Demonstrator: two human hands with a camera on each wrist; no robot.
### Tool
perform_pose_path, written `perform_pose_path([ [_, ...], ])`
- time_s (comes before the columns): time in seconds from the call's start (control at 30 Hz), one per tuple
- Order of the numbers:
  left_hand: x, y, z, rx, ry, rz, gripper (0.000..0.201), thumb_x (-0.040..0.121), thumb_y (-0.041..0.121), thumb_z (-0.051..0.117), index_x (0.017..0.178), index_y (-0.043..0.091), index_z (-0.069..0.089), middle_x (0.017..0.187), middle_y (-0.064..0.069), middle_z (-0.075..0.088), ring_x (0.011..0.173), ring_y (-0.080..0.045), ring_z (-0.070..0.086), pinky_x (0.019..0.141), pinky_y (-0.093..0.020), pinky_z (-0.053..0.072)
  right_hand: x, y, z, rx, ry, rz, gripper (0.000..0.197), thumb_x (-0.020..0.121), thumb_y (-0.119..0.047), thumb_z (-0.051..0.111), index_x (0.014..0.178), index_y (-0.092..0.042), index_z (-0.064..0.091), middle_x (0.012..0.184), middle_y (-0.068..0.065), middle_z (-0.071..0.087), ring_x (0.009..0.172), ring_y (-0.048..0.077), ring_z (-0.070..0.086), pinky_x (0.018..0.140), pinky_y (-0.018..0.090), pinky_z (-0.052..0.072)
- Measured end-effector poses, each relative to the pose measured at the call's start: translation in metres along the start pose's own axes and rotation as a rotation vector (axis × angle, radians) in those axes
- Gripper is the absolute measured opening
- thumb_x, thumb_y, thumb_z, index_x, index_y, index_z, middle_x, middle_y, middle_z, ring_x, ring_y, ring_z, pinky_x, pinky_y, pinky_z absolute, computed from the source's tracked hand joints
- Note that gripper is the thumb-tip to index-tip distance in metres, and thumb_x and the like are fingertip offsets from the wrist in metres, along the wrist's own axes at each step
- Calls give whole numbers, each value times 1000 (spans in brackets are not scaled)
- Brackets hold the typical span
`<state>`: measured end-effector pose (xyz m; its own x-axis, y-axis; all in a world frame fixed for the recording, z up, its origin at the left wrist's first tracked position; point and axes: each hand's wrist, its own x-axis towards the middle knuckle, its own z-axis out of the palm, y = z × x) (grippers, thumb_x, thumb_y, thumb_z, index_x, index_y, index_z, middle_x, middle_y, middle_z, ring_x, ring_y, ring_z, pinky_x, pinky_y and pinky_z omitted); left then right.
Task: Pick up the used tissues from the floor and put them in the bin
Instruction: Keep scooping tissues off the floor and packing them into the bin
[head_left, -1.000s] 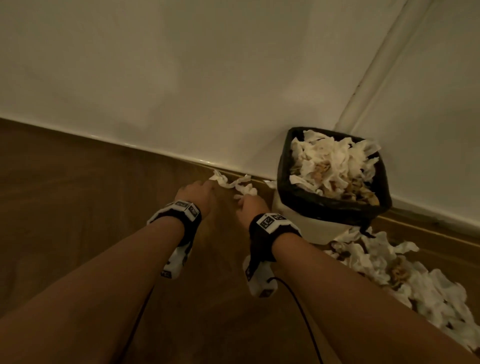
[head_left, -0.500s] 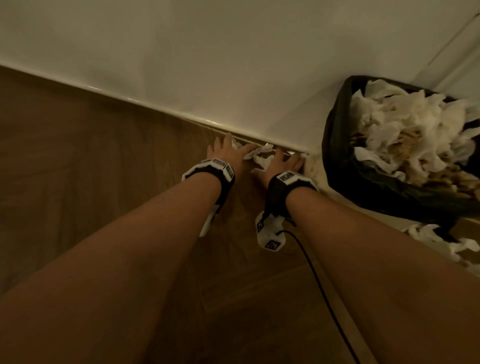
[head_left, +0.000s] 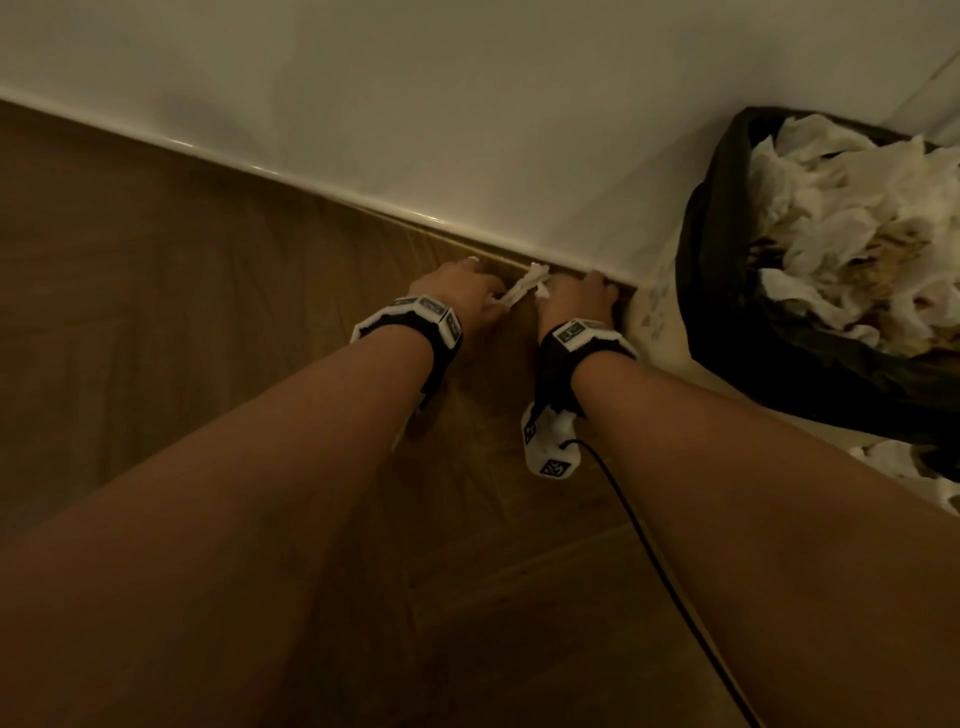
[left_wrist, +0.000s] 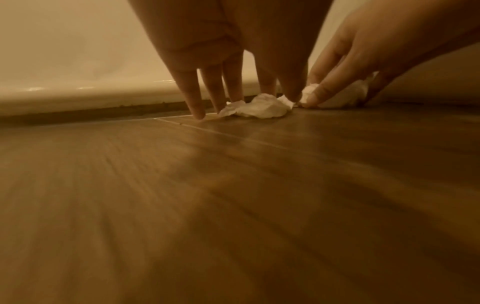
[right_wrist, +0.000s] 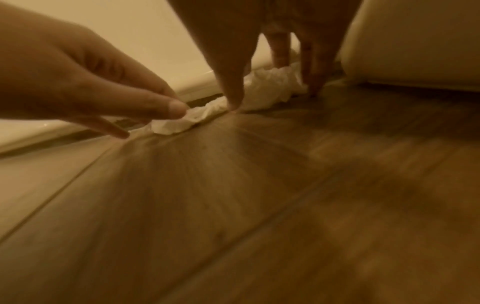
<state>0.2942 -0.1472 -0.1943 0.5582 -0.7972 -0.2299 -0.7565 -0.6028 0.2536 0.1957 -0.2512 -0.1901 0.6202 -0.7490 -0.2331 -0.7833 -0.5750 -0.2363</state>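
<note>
A twisted strip of white tissue (head_left: 523, 289) lies on the wooden floor against the skirting board. My left hand (head_left: 467, 291) pinches its left end between thumb and fingertips (right_wrist: 179, 110). My right hand (head_left: 576, 291) grips the right end, with the thumb and fingers set down either side of the tissue (right_wrist: 267, 86). In the left wrist view the crumpled tissue (left_wrist: 259, 109) sits under my left fingertips (left_wrist: 197, 111). To the right stands the bin (head_left: 727, 171), lined in black and heaped with tissues.
More used tissues (head_left: 893, 462) lie on the floor in front of the bin at the right edge. The bin's white body (right_wrist: 415, 41) stands close beside my right hand. A white wall (head_left: 467, 104) runs behind. A black cable (head_left: 649, 551) trails from my right wrist.
Both hands have closed in on the tissue at the skirting board, fingers drawn together round it. The view has shifted nearer, so the bin sits further to the right.
</note>
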Motion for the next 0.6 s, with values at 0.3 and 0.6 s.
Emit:
perform_pose_path([
  [0.3,-8,22,-9,-83,11,-130,24,89,27,56,104,11,65,121,-15,53,112,-32,51,91,-38,44,-3,-5,-8,127,-152,46,32,98,-16,44,123,-1,56,134,18,50,124,31,47,100,33,38],
  [0.6,-41,21,-15,-235,-41,-207,38,94,10,45,130,21,52,130,-13,53,117,-30,52,94,-31,42,-41,4,-9,377,-200,94,31,94,-4,42,118,-11,60,135,15,47,121,32,47,98,31,39],
])
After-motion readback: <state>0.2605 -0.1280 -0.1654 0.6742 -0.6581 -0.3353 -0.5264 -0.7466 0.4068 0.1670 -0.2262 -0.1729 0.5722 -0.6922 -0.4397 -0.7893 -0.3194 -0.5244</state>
